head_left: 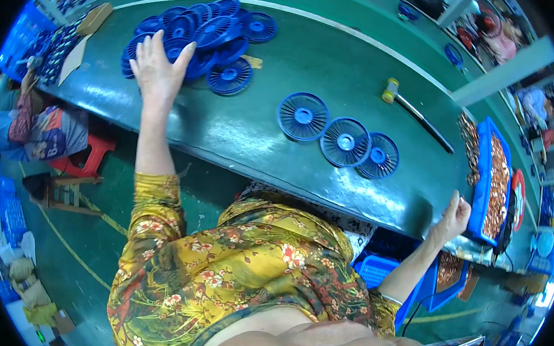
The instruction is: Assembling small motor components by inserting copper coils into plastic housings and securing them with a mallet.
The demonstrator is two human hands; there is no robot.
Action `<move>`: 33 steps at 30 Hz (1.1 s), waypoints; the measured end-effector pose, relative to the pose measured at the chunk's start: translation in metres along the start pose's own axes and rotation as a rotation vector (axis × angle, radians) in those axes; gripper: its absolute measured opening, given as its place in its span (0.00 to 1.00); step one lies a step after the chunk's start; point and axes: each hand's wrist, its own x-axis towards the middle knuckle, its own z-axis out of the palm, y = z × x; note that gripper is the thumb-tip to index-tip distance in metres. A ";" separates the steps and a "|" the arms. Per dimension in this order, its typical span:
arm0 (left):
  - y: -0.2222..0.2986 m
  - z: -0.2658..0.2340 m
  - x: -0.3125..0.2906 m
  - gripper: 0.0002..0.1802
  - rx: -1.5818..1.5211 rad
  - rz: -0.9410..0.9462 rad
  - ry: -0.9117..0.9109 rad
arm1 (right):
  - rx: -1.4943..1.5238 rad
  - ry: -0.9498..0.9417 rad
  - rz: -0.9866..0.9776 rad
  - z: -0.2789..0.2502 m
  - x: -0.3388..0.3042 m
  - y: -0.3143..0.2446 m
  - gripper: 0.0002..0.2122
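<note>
The left hand (pixel 158 68) is spread, its back facing up, the thumb (pixel 185 56) standing clear to the right of the fingers (pixel 158 41). The left forearm (pixel 155 142) runs nearly straight back behind those fingertips. The right hand (pixel 455 219) has its fingers curled inward; behind and left of them, the right forearm (pixel 413 265) slants back.

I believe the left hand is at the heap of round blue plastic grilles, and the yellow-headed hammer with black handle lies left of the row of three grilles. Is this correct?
The side is wrong: the head view shows the hammer right of the row of three grilles. The left hand is at the heap.
</note>
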 end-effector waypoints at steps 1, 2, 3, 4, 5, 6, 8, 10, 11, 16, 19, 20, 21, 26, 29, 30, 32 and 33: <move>0.000 0.003 0.000 0.43 -0.034 0.088 0.003 | -0.038 -0.025 0.004 0.002 -0.008 -0.010 0.09; 0.005 0.004 0.000 0.42 -0.047 0.154 -0.010 | 0.013 -0.024 0.049 0.009 -0.017 -0.023 0.08; 0.009 0.005 0.002 0.42 -0.066 0.211 -0.027 | 0.091 -0.077 0.067 0.011 -0.023 -0.028 0.06; 0.011 0.003 0.005 0.41 -0.040 0.241 -0.072 | 0.071 -0.128 0.073 0.015 -0.029 -0.035 0.06; 0.016 0.002 0.007 0.41 -0.039 0.254 -0.108 | 0.152 -0.158 0.098 0.022 -0.034 -0.041 0.05; 0.013 0.006 0.009 0.42 -0.022 0.240 -0.100 | 0.260 -0.185 0.127 0.029 -0.038 -0.045 0.05; 0.015 0.013 0.017 0.43 0.045 0.153 -0.248 | 0.468 -0.264 0.158 0.038 -0.044 -0.056 0.05; 0.017 0.017 0.021 0.43 0.050 0.137 -0.339 | 0.477 -0.305 0.200 0.046 -0.048 -0.073 0.08; 0.020 0.018 0.025 0.41 0.036 0.120 -0.412 | 0.458 -0.326 0.206 0.048 -0.049 -0.079 0.09; 0.007 0.025 0.035 0.28 -0.006 0.093 -0.306 | 0.491 -0.355 0.195 0.048 -0.056 -0.081 0.09; -0.012 0.037 0.035 0.22 -0.155 0.065 0.104 | 0.501 -0.328 0.180 0.048 -0.060 -0.078 0.09; 0.006 0.020 0.029 0.19 -0.262 0.015 0.234 | 0.485 -0.292 0.161 0.050 -0.062 -0.077 0.09; 0.018 0.003 0.023 0.16 -0.368 -0.034 0.366 | 0.471 -0.257 0.143 0.051 -0.063 -0.076 0.08; 0.033 -0.034 -0.020 0.11 -0.765 -0.048 0.409 | 0.613 -0.343 0.210 0.054 -0.066 -0.079 0.08; 0.065 -0.047 -0.064 0.10 -1.037 -0.035 0.119 | 0.744 -0.389 0.286 0.054 -0.069 -0.080 0.09; 0.074 -0.053 -0.078 0.12 -0.994 -0.017 0.010 | 0.799 -0.417 0.332 0.057 -0.069 -0.078 0.09; 0.081 -0.056 -0.099 0.15 -0.916 0.044 -0.066 | 0.846 -0.415 0.407 0.059 -0.070 -0.079 0.09; 0.081 -0.053 -0.104 0.16 -0.899 0.138 -0.099 | 0.893 -0.407 0.477 0.059 -0.070 -0.079 0.09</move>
